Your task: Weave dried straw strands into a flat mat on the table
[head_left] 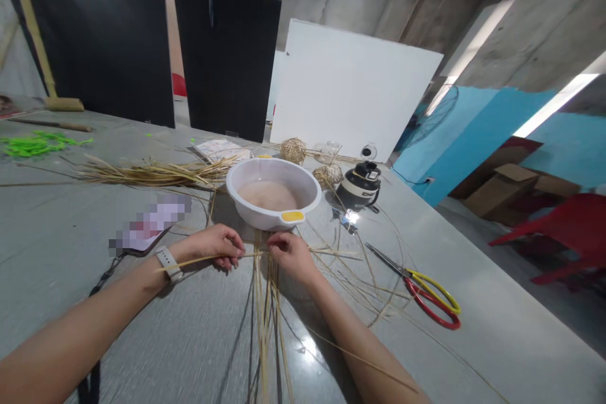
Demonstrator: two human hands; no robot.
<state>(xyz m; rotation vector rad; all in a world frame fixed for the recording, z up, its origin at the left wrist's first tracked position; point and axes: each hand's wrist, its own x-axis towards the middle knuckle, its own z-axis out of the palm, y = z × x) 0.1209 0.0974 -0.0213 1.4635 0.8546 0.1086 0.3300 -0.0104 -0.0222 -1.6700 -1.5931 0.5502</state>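
My left hand (218,245), with a white band (169,264) at its wrist, is closed on a thin bamboo strip (199,259) that runs sideways across the front of the basin. My right hand (290,257) is pinched at the spot where this strip meets a bundle of lengthwise bamboo strips (263,328). The bundle spreads over the table towards me. Exactly which strips the right fingertips grip is hidden behind the hand. Just beyond both hands stands a white basin (237,197) with a yellow grip, holding cloudy water.
Scissors (409,278) and loose strips lie on the right. A black-and-white bottle (358,186) and woven balls (293,150) stand behind. On the left are a phone (151,226), a pile of strips (151,172) and green pieces (35,144). Upright boards (355,88) line the back.
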